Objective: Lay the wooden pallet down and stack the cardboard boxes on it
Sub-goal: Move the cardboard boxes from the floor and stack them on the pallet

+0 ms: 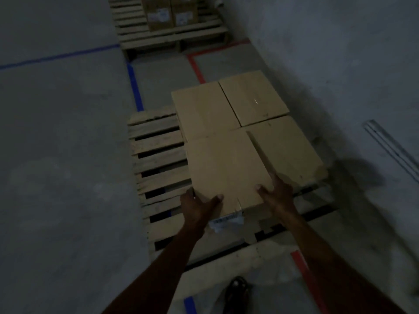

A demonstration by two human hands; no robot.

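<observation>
Pallet (158,155): lay flat on the concrete floor (56,155), slats up, close beside the wall (340,53) on the right.
Boxes: four cardboard boxes sat on the pallet in a two-by-two block, sides touching; bare slats showed to the left of the block.
Near-left box (224,168): stood at the front of the block, its top raised slightly above the near-right box (288,150); a white label (226,222) showed on its front face.
Far boxes: far-left box (201,109) and far-right box (251,96) stood behind, tops level and closed.
Left hand (197,206): clamped on the near-left corner of the near-left box, thumb lying over the top edge, fingers wrapped down the side out of sight.
Right hand (275,192): clamped on the near-right corner of the same box, thumb flat on the top, fingers down in the seam against the near-right box.
Arms: both extended forward and down, nearly straight, converging on the box from the lower frame edge.
Background: second pallet (170,32) carried more boxes farther along the wall; blue tape (135,85) and red tape (195,66) marked the floor.
Foot: a dark shoe (237,291) stood on the floor just short of the pallet.
</observation>
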